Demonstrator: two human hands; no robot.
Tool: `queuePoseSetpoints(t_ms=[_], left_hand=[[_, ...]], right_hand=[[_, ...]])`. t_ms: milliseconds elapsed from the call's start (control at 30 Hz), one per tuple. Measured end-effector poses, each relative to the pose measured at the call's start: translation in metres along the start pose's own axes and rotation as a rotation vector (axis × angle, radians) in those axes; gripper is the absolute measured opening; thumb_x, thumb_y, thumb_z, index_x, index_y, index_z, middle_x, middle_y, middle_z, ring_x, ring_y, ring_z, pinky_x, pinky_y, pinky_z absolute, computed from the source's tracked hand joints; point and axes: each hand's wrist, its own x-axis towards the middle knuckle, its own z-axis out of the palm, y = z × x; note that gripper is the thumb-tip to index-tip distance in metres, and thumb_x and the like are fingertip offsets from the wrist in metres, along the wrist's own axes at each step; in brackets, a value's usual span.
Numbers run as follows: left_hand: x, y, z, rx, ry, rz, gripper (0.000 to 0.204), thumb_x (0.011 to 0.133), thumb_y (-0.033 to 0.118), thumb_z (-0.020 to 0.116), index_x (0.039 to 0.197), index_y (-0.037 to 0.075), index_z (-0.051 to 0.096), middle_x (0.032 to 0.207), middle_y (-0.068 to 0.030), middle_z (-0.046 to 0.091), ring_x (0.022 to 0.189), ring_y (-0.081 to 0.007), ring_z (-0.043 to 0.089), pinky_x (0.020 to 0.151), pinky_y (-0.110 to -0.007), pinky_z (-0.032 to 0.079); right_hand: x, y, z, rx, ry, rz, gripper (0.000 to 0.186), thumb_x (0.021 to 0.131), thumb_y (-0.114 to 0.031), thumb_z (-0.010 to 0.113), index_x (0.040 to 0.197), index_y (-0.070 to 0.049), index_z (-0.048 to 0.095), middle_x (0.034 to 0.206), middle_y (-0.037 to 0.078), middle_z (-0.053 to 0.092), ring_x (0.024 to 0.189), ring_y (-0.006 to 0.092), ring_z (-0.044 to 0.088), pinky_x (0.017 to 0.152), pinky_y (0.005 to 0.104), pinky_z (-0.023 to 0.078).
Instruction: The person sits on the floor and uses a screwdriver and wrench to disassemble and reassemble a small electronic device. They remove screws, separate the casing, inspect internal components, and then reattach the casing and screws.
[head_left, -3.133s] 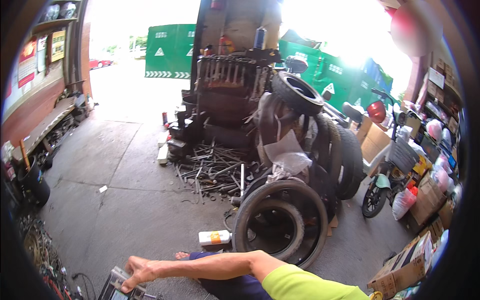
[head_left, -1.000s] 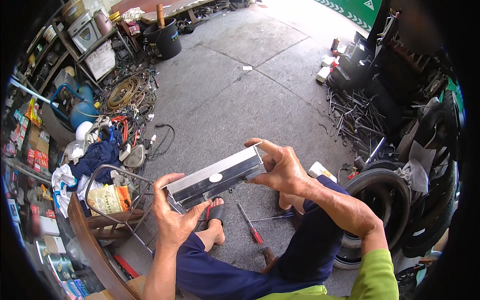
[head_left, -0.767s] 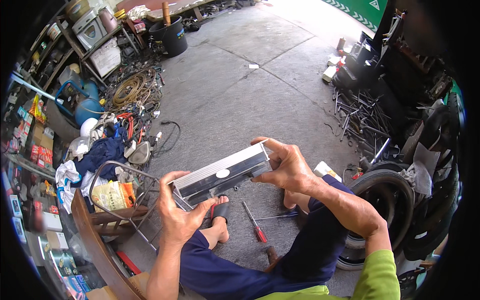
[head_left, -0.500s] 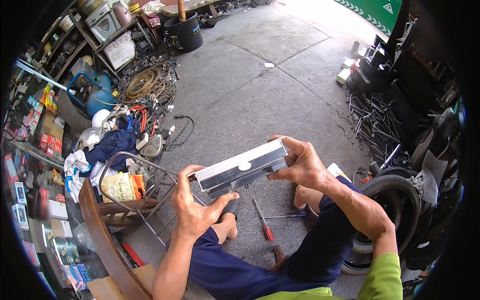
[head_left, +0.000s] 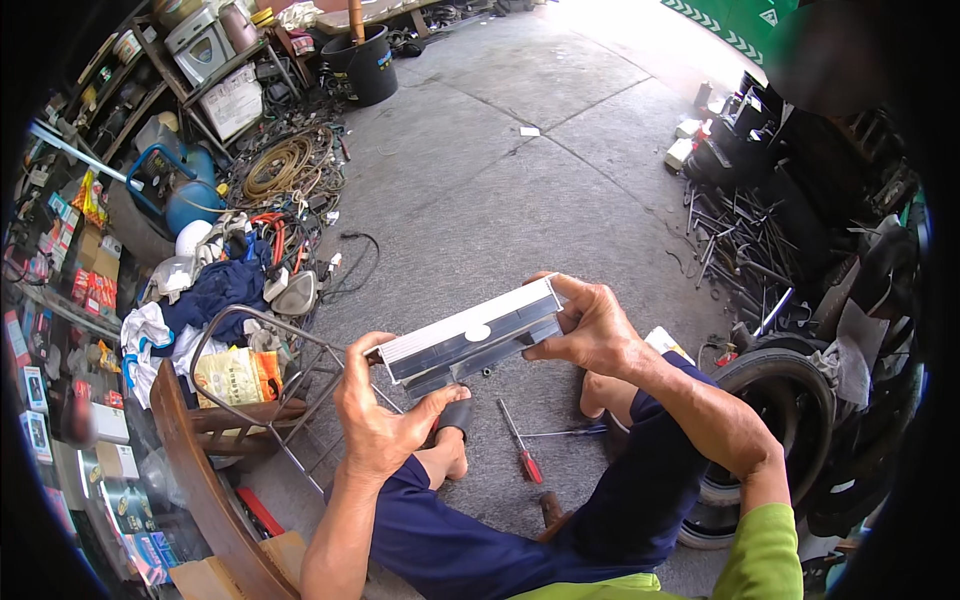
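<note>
Holding the box [head_left: 450, 345] well calls, I judge, for even pressure at both ends, with skin clear of its thin, possibly sharp rim. The left hand [head_left: 378, 425] grips it at the left end and the right hand [head_left: 592, 332] at the right end, thumbs near the lower corners, fingers around the upper ones. The box is held above the floor [head_left: 450, 235]. It is long and squared: a pale ribbed strip, probably metal, runs along the upper edge, above a smooth dark side bearing a white oval. On the rough grey floor lies a slim-shafted screwdriver [head_left: 529, 465] with a red handle.
</note>
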Motion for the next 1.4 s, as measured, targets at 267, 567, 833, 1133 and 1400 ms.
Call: queuePoseSetpoints(t_ms=[267,567,833,1133,1400], left_hand=[[0.005,-0.003,-0.004,0.031,-0.011,0.041,0.075,0.064,0.030,0.097,0.115,0.000,0.051,0.093,-0.0136,0.070,0.083,-0.0239,0.072,0.073,-0.035,0.057],[0.009,0.010,-0.008,-0.383,-0.072,-0.286,0.053,0.070,0.011,0.087,0.113,-0.001,0.058,0.101,-0.0104,0.072,0.088,-0.0158,0.071,0.080,-0.030,0.057],[0.011,0.006,-0.011,-0.577,-0.008,-0.543,0.052,0.073,0.015,0.088,0.114,-0.002,0.063,0.104,-0.0091,0.070,0.093,-0.0129,0.066,0.087,-0.029,0.053],[0.008,-0.011,-0.017,-0.536,-0.053,-0.694,0.054,0.081,0.028,0.079,0.124,-0.001,0.062,0.107,-0.0078,0.070,0.089,-0.0135,0.069,0.070,-0.027,0.057],[0.005,-0.018,-0.016,-0.578,0.018,-0.802,0.078,0.085,0.073,0.061,0.119,0.004,0.065,0.098,-0.0041,0.071,0.078,-0.0153,0.069,0.049,-0.031,0.048]], right_hand=[[0.002,0.004,-0.004,0.146,-0.107,0.041,0.065,0.067,-0.003,0.089,0.127,-0.004,0.064,0.063,-0.007,0.057,0.059,-0.0018,0.048,0.056,0.0208,0.038],[-0.003,-0.009,-0.012,0.184,-0.180,0.143,0.069,0.059,-0.026,0.091,0.119,0.003,0.069,0.062,0.000,0.058,0.054,0.0089,0.049,0.051,0.0285,0.033],[-0.003,-0.009,-0.011,0.269,-0.206,0.196,0.081,0.058,-0.044,0.096,0.113,0.009,0.070,0.059,0.002,0.056,0.048,0.0083,0.047,0.043,0.0273,0.029],[0.001,-0.007,-0.003,0.381,-0.224,0.323,0.065,0.090,-0.056,0.070,0.103,0.007,0.068,0.051,-0.008,0.030,0.044,0.0025,0.027,0.042,0.0287,0.015],[0.000,-0.009,0.001,0.395,-0.187,0.356,0.054,0.091,-0.052,0.069,0.087,0.002,0.067,0.051,-0.008,0.030,0.042,0.0027,0.026,0.040,0.0279,0.014]])
